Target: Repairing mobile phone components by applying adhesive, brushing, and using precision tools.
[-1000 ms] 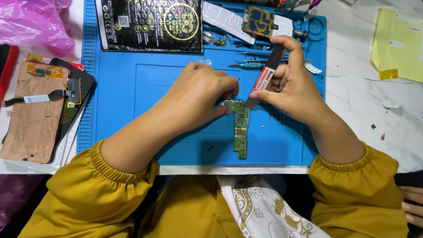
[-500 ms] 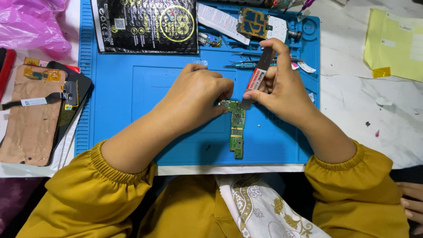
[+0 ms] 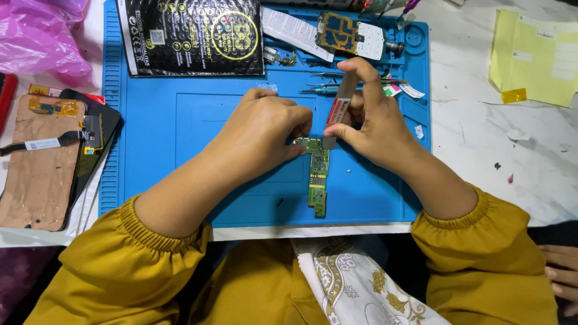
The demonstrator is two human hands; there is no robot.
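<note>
A green circuit board (image 3: 317,174) is seen lying on the blue work mat (image 3: 180,132), near the middle of the mat, its long side running from far to near. Its far end is pinned by the fingers of the left hand (image 3: 265,129), which are closed on the board's far left corner. A flat grey tool with a red and white label (image 3: 338,111) is held upright in the right hand (image 3: 373,126), the fingers clamped on it, and its lower tip is set against the far end of the board. Just beyond the hands, tweezers (image 3: 337,76) and a screwdriver (image 3: 325,90) are laid on the mat. A black padded envelope (image 3: 189,36) is placed at the far left of the mat, and an opened phone (image 3: 45,156) rests on the tabletop (image 3: 518,144) to the left.
</note>
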